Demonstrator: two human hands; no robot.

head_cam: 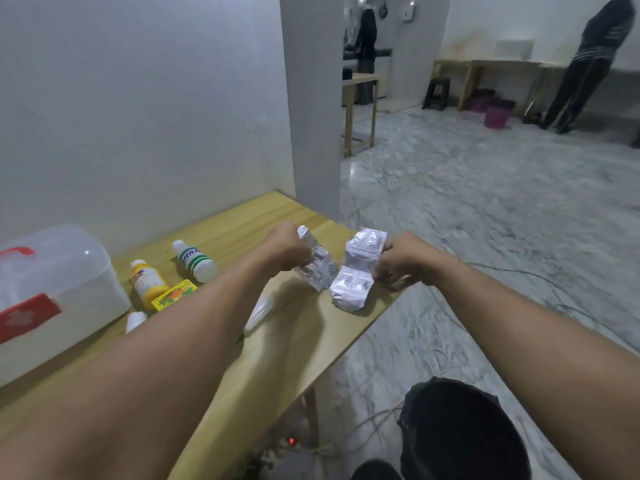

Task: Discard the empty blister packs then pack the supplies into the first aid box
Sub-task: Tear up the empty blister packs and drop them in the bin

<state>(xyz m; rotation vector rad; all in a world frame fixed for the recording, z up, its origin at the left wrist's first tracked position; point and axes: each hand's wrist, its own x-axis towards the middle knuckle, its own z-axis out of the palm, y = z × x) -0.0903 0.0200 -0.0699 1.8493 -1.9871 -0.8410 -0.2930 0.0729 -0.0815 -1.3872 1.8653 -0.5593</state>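
Observation:
My left hand grips a crumpled silver blister pack above the wooden table's right end. My right hand holds a second, larger silver blister pack that hangs bent over the table edge. The two packs almost touch. At the far left stands the translucent white first aid box with a red handle and red label, its lid shut. Beside it lie a yellow bottle, a white bottle with green stripes, a small yellow box and a small white bottle, partly hidden by my left forearm.
A black bin stands on the marble floor below my right arm, by the table corner. A clear plastic item lies under my left forearm. Cables run over the floor. Two people stand far back by other wooden tables.

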